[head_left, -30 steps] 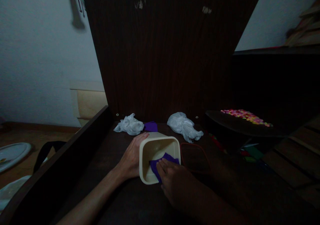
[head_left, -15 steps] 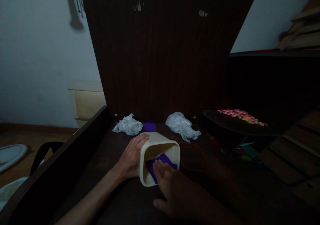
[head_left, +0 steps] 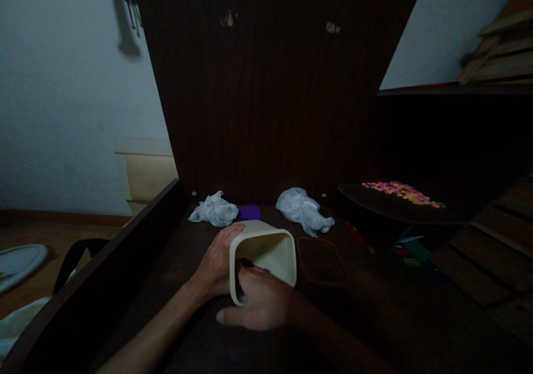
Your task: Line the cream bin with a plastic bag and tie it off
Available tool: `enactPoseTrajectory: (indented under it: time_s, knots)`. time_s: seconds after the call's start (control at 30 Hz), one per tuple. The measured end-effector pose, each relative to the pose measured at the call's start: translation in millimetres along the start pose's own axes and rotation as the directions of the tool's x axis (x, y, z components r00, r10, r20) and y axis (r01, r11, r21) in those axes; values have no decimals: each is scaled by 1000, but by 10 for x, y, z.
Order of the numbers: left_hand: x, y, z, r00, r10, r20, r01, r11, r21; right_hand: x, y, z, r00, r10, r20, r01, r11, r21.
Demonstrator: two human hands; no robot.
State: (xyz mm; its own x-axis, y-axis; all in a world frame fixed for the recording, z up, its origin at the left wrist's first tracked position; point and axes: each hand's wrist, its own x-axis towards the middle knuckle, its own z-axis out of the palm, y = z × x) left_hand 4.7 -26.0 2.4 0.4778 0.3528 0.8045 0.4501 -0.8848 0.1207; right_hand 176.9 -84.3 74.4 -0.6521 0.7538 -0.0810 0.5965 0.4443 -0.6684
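Right hand [head_left: 264, 302] partly inside container [head_left: 275, 250]

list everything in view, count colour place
rounded-square plastic container: 1, cream, between the hands
cloth-like piece: 1, purple, inside container, mostly hidden
flat cloth-like piece: 1, purple, behind container
crumpled plastic bags: 2, whitish, tabletop's back
thin rounded-rectangular frame: 1, reddish-brown, right of container
wooden tabletop: 1, dark brown, beneath these
small bead-like pieces: many, mostly pink, right shelf
rounded dish-like object: 1, white, far left
left hand: 1, on container's left side
right hand: 1, fingers inside container
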Motion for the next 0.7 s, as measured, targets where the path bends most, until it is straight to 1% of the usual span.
enactPoseTrajectory:
  time_s: [0.07,0.13,0.17,0.23,0.3,0.37,0.4,0.47,0.57,0.63,0.7]
  knots:
    - [12,22,33,1000,14,-23,-13,999,31,-12,-21,-67,1000,21,2,-21,993,118]
    - [26,46,46,999,12,-36,-10,999,40,-59,-47,-122,999,31,8,-32,986,161]
    - [31,55,40,999,8,-33,-7,999,35,-93,-60,-138,999,39,17,-41,989,140]
    - [34,58,11,1000,10,-14,-10,1000,14,-175,-73,-140,998,19,54,-21,999,38]
    - [29,45,-19,1000,29,-4,-29,1000,-7,-264,-63,-113,994,-37,100,45,996,-77]
    - [20,24,-30,999,48,0,-48,998,-29,-356,-30,-80,987,-86,137,105,984,-143]
    - [15,14,-28,999,51,2,-51,998,-36,-400,-11,-67,986,-86,145,110,980,-164]
    - [12,-1,-15,999,52,0,-52,998,-40,-487,20,-59,990,-44,136,72,975,-208]
    - [24,1,-4,998,63,-3,-63,997,-41,-600,23,-95,994,53,93,-24,956,-293]
    - [39,19,-10,998,61,1,-61,998,-30,-657,10,-130,989,128,77,-93,929,-357]
    - [49,43,-20,998,53,26,-53,998,-15,-686,12,-131,983,165,84,-117,907,-405]
